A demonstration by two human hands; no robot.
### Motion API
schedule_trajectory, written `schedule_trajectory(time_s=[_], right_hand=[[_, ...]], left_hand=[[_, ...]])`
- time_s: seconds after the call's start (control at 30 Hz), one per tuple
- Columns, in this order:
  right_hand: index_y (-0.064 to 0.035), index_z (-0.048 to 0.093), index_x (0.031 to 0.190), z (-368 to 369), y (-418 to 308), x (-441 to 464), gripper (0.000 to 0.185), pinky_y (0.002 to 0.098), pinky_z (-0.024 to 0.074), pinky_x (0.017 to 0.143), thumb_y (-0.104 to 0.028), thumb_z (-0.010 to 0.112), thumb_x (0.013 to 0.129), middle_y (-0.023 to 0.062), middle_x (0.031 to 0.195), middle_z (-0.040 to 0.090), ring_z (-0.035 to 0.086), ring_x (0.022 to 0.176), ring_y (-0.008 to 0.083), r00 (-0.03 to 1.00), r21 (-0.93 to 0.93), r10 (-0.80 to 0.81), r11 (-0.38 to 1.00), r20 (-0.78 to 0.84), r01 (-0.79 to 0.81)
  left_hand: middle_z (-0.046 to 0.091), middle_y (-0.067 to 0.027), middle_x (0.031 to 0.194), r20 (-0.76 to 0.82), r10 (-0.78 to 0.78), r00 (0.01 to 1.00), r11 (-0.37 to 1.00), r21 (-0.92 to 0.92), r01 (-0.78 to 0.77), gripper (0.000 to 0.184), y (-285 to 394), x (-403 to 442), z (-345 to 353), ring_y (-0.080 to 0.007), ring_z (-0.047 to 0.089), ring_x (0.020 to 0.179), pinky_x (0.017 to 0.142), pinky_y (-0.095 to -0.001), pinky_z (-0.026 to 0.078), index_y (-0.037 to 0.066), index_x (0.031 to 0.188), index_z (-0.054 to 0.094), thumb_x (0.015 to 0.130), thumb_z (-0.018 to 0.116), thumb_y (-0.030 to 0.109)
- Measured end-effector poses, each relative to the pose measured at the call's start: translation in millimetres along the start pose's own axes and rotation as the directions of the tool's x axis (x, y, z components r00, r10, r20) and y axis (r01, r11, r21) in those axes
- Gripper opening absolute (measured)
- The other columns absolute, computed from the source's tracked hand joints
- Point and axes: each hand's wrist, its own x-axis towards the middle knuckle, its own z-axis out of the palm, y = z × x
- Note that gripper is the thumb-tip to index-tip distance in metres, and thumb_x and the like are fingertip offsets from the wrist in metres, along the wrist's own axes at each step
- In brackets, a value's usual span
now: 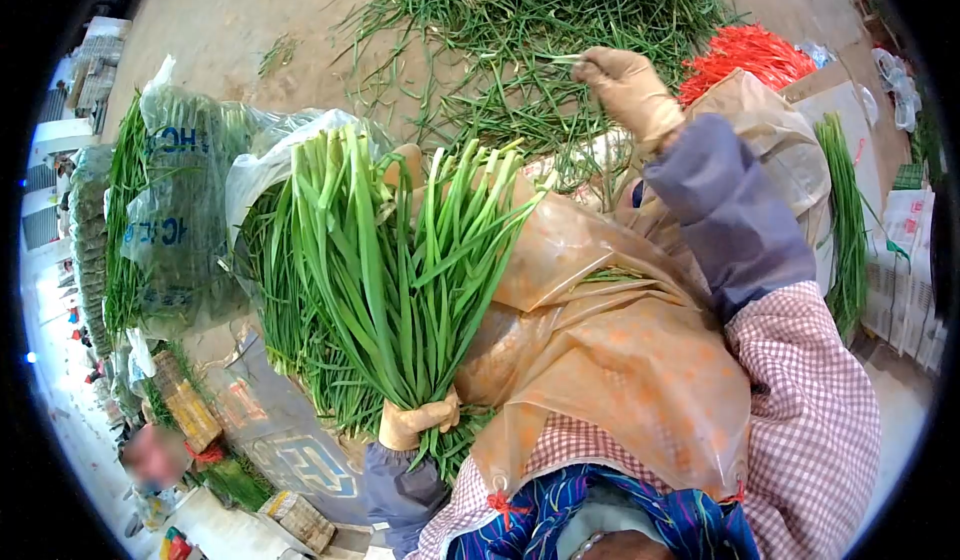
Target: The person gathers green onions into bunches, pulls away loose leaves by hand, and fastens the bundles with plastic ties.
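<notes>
My left hand (418,421), in a tan glove, is closed round the lower part of a fanned bunch of long green stalks (390,270). The pale cut ends of that bunch point up and away from me. Raised at the upper right, my right hand (622,85), also gloved, pinches a thin pale green stalk (562,59) between its fingertips. Behind the held bunch, more green stalks (270,260) lie against a clear plastic bag. A translucent plastic apron (620,360) covers my lap.
A large heap of loose green leaves (560,0) covers the floor ahead. Beside it lies a pile of red ties (745,58). Bagged greens (185,210) stand at the left. Another bunch (845,225) rests at the right. A person (155,457) is at the lower left.
</notes>
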Motion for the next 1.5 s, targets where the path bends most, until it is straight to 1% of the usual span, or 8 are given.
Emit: schedule_trajectory(time_s=[0.23, 0.43, 0.53, 0.63, 0.8, 0.9, 1.2, 1.5], right_hand=[[-0.0043, 0.064, 0.102, 42, -59, -63, 0.023, 0.0327, 0.0508, 0.058, -0.022, 0.068, 0.089, 0.0131, 0.070, 0.062, 0.064, 0.064, 0.0245, 0.805, -0.263, -0.499, 0.770, 0.321, 0.582], [-0.0028, 0.069, 0.105, 35, -12, -17, 0.022, 0.0294, 0.0555, 0.074, -0.019, 0.069, 0.090, 0.0102, 0.090, 0.073, 0.067, 0.079, 0.0123, 0.914, 0.060, -0.400, 0.916, 0.070, 0.397], [-0.0004, 0.061, 0.119, -4, -12, 32, 0.032, 0.0323, 0.0574, 0.075, -0.020, 0.060, 0.094, 0.0147, 0.098, 0.070, 0.069, 0.081, 0.0233, 0.991, -0.654, 0.092, 0.757, 0.093, -0.009], [-0.0019, 0.058, 0.124, 14, -52, 7, 0.045, 0.0359, 0.0506, 0.093, -0.027, 0.067, 0.088, 0.0165, 0.115, 0.064, 0.064, 0.103, 0.0272, 0.871, -0.428, -0.397, 0.760, 0.291, 0.489], [-0.0064, 0.061, 0.122, 63, -120, -28, 0.051, 0.0450, 0.0410, 0.101, -0.035, 0.072, 0.082, 0.0148, 0.112, 0.066, 0.062, 0.105, 0.0331, 0.590, -0.104, -0.354, 0.791, 0.726, 0.603], [-0.0134, 0.060, 0.115, 87, -114, -44, 0.047, 0.0527, 0.0373, 0.100, -0.035, 0.074, 0.076, 0.0066, 0.105, 0.065, 0.063, 0.099, 0.0265, 0.601, -0.451, -0.564, 0.399, 0.566, 0.799], [-0.0085, 0.057, 0.118, 113, -97, -38, 0.045, 0.0403, 0.0536, 0.069, -0.022, 0.073, 0.079, 0.0110, 0.090, 0.066, 0.066, 0.077, 0.0327, 0.548, -0.033, -0.786, 0.563, 0.285, 0.825], [-0.0062, 0.069, 0.098, 93, -55, 21, 0.015, 0.0284, 0.0569, 0.065, -0.005, 0.060, 0.086, 0.0091, 0.084, 0.070, 0.069, 0.073, 0.0222, 0.570, -0.292, -0.820, 0.533, 0.055, 0.794]], left_hand=[[0.061, -0.0102, 0.073, -0.030, -0.038, 0.999, 0.999, -0.024, 0.037, 0.034, 8, 4, 9, -0.0196, 0.056, 0.053, 0.048, -0.0305, 0.045, -0.004, 0.097, 0.058, 0.072, 0.076, 0.011], [0.060, -0.0103, 0.071, 0.009, -0.025, 1.000, 1.000, -0.010, 0.025, 0.038, 2, 0, 0, -0.0194, 0.055, 0.052, 0.048, -0.0319, 0.044, -0.005, 0.099, 0.058, 0.072, 0.077, 0.014], [0.059, -0.0103, 0.067, 0.093, 0.002, 0.996, 0.999, -0.049, 0.002, 0.043, 5, 4, -2, -0.0195, 0.054, 0.051, 0.049, -0.0327, 0.043, -0.006, 0.103, 0.057, 0.073, 0.078, 0.016], [0.057, -0.0099, 0.062, 0.165, -0.007, 0.986, 0.998, -0.063, 0.018, 0.046, 7, 9, -4, -0.0197, 0.052, 0.050, 0.049, -0.0328, 0.042, -0.006, 0.107, 0.055, 0.075, 0.077, 0.019], [0.055, -0.0089, 0.061, 0.273, -0.031, 0.961, 0.998, -0.050, 0.046, 0.040, 7, 12, -13, -0.0202, 0.052, 0.050, 0.050, -0.0329, 0.042, -0.005, 0.099, 0.056, 0.077, 0.075, 0.022], [0.055, -0.0090, 0.061, 0.242, -0.012, 0.970, 0.998, -0.061, 0.028, 0.037, 11, 11, -4, -0.0194, 0.052, 0.050, 0.049, -0.0316, 0.042, -0.004, 0.095, 0.057, 0.078, 0.075, 0.024], [0.058, -0.0098, 0.065, 0.240, 0.023, 0.970, 0.998, -0.067, -0.007, 0.042, 6, 14, -9, -0.0190, 0.053, 0.050, 0.049, -0.0308, 0.043, -0.006, 0.102, 0.056, 0.079, 0.076, 0.023], [0.059, -0.0098, 0.068, 0.200, -0.005, 0.980, 1.000, -0.029, 0.011, 0.042, 7, 13, -10, -0.0186, 0.053, 0.051, 0.049, -0.0308, 0.043, -0.005, 0.103, 0.056, 0.077, 0.078, 0.020]])
